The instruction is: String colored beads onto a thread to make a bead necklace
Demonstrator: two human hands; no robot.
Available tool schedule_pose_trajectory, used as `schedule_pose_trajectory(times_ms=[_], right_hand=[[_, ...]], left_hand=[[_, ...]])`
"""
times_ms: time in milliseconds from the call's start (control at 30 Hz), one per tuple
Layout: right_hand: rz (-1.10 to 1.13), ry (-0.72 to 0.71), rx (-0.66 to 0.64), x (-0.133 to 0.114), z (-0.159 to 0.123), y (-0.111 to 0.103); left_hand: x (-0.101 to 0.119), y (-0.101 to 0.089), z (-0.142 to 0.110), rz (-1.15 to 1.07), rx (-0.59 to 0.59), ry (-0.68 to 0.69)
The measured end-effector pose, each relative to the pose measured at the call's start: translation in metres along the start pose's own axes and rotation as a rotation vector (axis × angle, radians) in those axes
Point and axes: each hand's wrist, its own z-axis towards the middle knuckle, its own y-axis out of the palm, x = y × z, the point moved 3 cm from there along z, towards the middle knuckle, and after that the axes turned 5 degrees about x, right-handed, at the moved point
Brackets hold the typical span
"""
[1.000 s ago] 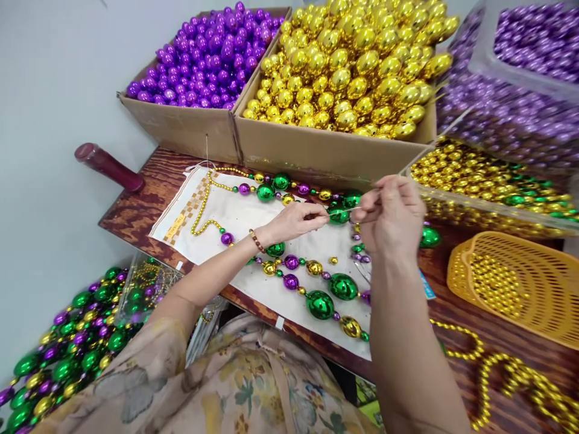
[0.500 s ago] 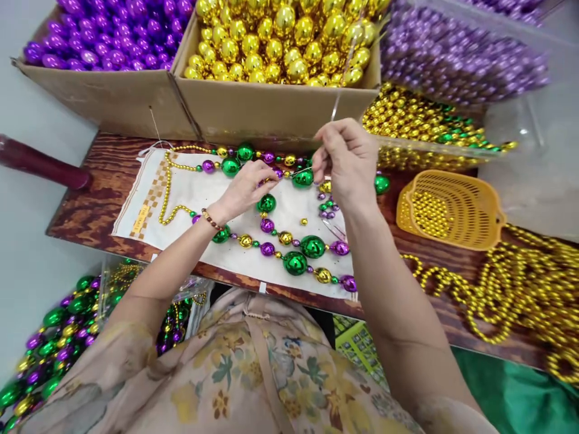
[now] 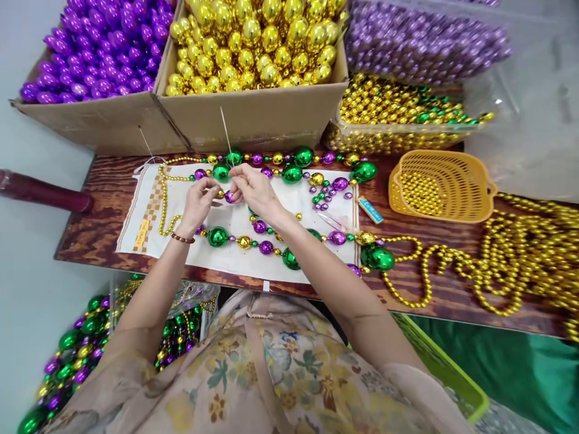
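My left hand [image 3: 199, 202] is closed in a pinch at the left end of a short row of beads, beside a small gold bead. Just right of it, my right hand [image 3: 256, 190] pinches a thin pale string [image 3: 226, 132] that stands up above the fingers. A purple bead [image 3: 228, 197] shows between the two hands, at the right fingertips. Beneath them lies a white towel [image 3: 203, 259]. Strung green, purple and gold beads run along its back and front, including a big green bead [image 3: 218, 236]. A loose gold bead [image 3: 298, 216] rests on the towel.
Cardboard boxes of purple beads [image 3: 104, 54] and gold beads [image 3: 251, 33] stand behind. At the right are a clear bin [image 3: 362, 135], a yellow basket [image 3: 479, 187] and piled gold bead chain [image 3: 502, 265]. Tweezers [image 3: 328, 220] lie near small purple beads. A dark red post [image 3: 45, 191] juts in left.
My right hand has come left and down, close beside my left hand, bringing the string with it. My left hand has shifted left and slightly down. The view has moved slightly.
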Motion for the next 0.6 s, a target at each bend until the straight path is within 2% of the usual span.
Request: schedule_pose_trajectory(times_ms=[133,267,367,600], right_hand=[[0.08,0.018,-0.009,-0.002,0.001,0.0],[0.077,0.015,0.038,-0.001,0.003,-0.007],[0.116,0.007,0.016,-0.002,0.007,-0.003],[0.121,0.032,-0.019,-0.003,0.021,0.019]], left_hand=[[-0.009,-0.002,-0.002,-0.022,-0.009,-0.036],[-0.004,-0.003,0.0,0.125,0.04,0.116],[0.003,-0.014,0.003,0.209,0.116,0.198],[-0.006,-0.038,0.0,0.279,0.09,0.122]])
